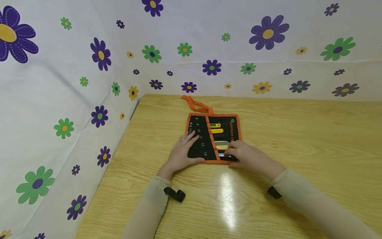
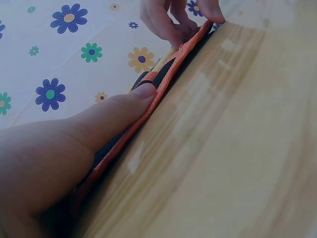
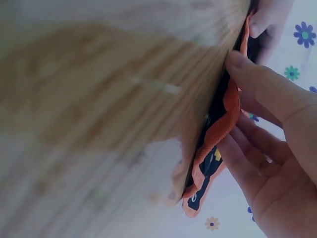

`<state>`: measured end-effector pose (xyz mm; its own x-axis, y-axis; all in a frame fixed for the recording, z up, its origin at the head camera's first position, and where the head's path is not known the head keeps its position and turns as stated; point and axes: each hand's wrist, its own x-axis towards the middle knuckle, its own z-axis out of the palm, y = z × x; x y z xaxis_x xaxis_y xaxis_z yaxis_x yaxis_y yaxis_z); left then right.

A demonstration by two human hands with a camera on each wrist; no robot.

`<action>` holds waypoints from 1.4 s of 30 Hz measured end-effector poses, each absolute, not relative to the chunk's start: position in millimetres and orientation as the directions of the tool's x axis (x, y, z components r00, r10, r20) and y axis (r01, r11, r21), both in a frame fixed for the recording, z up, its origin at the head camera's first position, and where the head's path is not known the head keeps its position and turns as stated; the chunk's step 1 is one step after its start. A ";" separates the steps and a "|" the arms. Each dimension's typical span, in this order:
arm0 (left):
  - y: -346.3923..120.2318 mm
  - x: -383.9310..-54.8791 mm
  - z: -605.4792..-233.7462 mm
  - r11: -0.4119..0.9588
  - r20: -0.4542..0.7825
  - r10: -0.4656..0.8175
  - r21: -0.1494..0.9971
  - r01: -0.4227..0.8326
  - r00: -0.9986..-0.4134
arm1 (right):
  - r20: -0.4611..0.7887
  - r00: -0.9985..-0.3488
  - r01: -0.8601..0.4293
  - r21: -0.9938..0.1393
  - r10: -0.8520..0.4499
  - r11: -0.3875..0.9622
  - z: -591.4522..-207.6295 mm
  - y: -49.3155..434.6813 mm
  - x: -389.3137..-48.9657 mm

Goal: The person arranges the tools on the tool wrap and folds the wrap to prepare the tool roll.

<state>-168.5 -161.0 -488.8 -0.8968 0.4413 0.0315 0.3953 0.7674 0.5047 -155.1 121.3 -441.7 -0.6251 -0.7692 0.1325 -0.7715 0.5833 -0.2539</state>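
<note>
A black tool pouch [image 1: 204, 146] with orange trim lies unrolled on the table, its left flap printed with numbers. Yellow-handled tools [image 1: 217, 131] and a cream-and-grey tool [image 1: 222, 145] stick out of its pockets. My left hand [image 1: 184, 151] rests on the numbered flap, fingers spread, thumb along the near edge. My right hand [image 1: 246, 155] is at the pouch's near right corner, fingers bent over a silvery piece [image 1: 223, 155] in the lowest pocket. In the right wrist view, the thumb [image 3: 257, 82] touches the orange edge. Whether the fingers pinch the silvery piece is hidden.
An orange tie strap [image 1: 197, 105] trails from the pouch's far side. The wooden table [image 1: 313, 139] extends to the right. Flowered white cloth [image 1: 209, 30] hangs behind the table and along its left side. A black strap [image 1: 175, 194] hangs at my left cuff.
</note>
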 end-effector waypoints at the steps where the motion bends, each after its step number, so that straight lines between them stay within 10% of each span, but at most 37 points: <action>1: -161.2 -168.9 -488.8 0.768 0.030 0.441 0.504 0.394 -0.897 | 0.145 -0.622 -0.777 -0.234 -0.770 0.584 -442.2 120.5 -155.0; 18: -159.8 -168.2 -488.5 0.481 0.131 0.158 0.855 0.192 -0.979 | 0.224 -0.690 -0.724 -0.191 -0.689 0.663 -433.6 114.2 -154.8; 28: -158.8 -167.4 -486.7 0.354 0.275 0.152 0.882 0.312 -0.949 | 0.141 -0.811 -0.572 -0.390 -0.567 0.721 -432.2 112.4 -169.5; 42: -160.2 -168.9 -487.1 0.545 0.319 0.077 0.780 0.308 -0.945 | 0.202 -0.711 -0.700 -0.297 -0.673 0.650 -428.1 112.4 -181.5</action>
